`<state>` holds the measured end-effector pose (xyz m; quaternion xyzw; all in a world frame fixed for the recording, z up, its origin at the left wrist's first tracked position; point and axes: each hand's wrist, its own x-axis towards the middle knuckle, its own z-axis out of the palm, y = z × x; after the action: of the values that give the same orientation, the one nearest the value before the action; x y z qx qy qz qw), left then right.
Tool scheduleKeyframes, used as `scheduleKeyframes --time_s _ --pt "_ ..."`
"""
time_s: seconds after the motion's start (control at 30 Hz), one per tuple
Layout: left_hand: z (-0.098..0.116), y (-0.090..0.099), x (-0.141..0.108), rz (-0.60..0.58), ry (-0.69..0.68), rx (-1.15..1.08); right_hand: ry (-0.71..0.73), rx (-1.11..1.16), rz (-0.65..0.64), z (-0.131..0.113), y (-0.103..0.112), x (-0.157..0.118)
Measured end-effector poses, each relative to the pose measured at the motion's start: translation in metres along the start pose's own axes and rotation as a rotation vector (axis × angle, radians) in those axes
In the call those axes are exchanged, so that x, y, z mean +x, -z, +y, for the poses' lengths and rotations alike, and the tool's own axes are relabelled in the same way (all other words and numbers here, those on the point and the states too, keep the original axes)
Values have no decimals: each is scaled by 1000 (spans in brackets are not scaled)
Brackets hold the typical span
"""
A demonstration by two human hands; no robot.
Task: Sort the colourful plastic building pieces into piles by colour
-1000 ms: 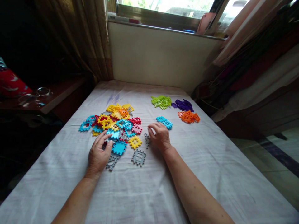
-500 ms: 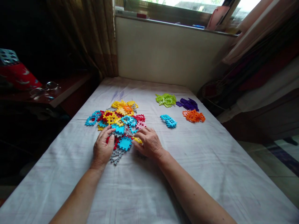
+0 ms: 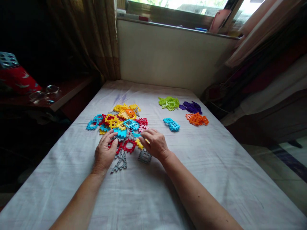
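A mixed heap of plastic interlocking building pieces (image 3: 115,121) lies on the sheet, in yellow, blue, red, pink, grey and orange. At its near left edge rests my left hand (image 3: 105,150), thumb apart from the fingers, fingertips against a blue piece (image 3: 120,132). My right hand (image 3: 154,143) is at the heap's right side with fingers curled; a blue square piece (image 3: 136,135) shows at its fingertips, partly hidden. Below those fingers are a yellow piece (image 3: 139,143) and a grey square piece (image 3: 145,156). A red frame piece (image 3: 129,146) and a grey triangle (image 3: 120,163) lie between my hands.
Sorted piles lie to the right: green (image 3: 169,103), purple (image 3: 192,107), orange (image 3: 198,119) and blue (image 3: 172,124). A sheet-covered bed (image 3: 203,179) spans the view. Eyeglasses (image 3: 45,92) lie on a side table at left. A curtain (image 3: 105,41) hangs beside the window.
The blue square has left its spot between my hands, uncovering the red frame. My right hand has lifted slightly, revealing the grey square. The grey triangle has shifted; my left hand barely moved.
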<state>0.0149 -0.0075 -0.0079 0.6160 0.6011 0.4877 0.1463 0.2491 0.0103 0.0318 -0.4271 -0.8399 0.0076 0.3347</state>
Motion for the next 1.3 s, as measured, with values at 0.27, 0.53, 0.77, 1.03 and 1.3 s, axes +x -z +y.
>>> scheduleKeyframes --time_s 0.27,0.53,0.77,1.03,1.3 --pt "3 2 1 8 -37 11 -788 -251 102 78 42 -14" --pt "8 4 1 29 -2 2 -672 -280 233 93 47 -24" --pt "12 3 1 27 8 32 -294 -88 88 25 16 1" --pt "4 7 5 87 -39 56 -8 -137 -234 -43 -28 44" --pt "-4 9 7 122 -62 122 10 -110 -190 -49 -29 47"
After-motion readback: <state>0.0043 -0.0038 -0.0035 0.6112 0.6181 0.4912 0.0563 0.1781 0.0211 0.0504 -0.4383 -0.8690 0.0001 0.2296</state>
